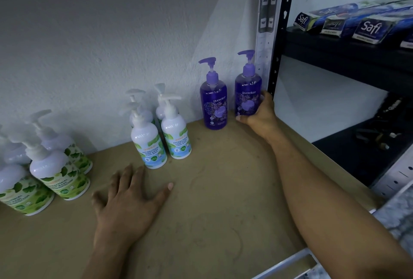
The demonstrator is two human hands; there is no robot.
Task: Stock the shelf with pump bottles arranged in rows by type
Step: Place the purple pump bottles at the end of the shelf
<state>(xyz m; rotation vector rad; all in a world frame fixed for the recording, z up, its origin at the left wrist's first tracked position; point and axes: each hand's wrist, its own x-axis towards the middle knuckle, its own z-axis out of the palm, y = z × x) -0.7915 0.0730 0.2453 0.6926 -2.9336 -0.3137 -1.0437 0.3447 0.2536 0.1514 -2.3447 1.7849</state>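
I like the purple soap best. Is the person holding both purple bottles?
No, the right hand grips only the right purple bottle; the left purple bottle stands alone, untouched.

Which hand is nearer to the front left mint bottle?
Left. The left hand lies flat just in front of the mint bottle; the right hand grips a purple bottle farther right.

Pale textured wall (100, 21) behind, dim bluish light, perforated metal upright (263, 51) at right, black shelving unit (346, 55) beside it carrying Safi boxes (368, 29), speckled floor (400, 218) lower right.
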